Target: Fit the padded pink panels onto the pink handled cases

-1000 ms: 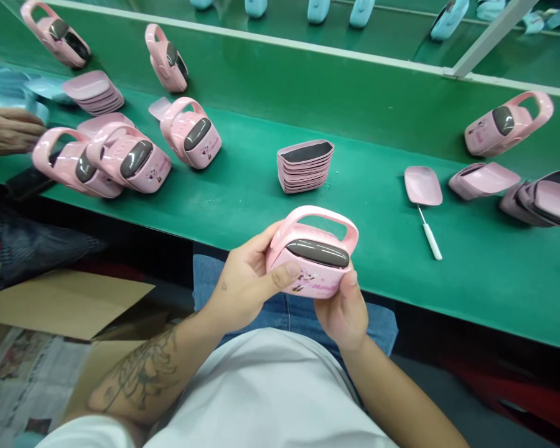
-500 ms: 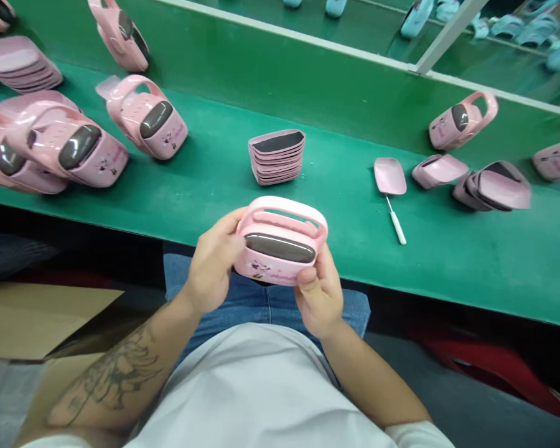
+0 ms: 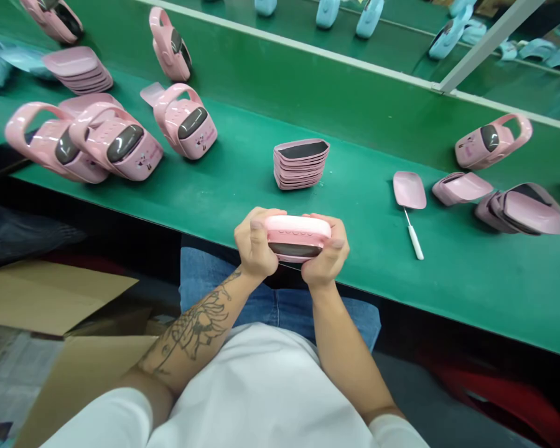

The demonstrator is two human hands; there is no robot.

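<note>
The pink glossy plastic handled case [image 3: 298, 230] lies with its long axis crosswise, clasped at opposite ends by the left grip [image 3: 256, 242] and right grip [image 3: 326, 252], equally near, above the near edge of the green-topped bench [image 3: 448, 292].

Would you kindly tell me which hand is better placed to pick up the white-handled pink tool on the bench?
Probably the right hand: it and the left hand grip the pink case, but it sits nearer the white-handled pink tool on the green bench.
</note>
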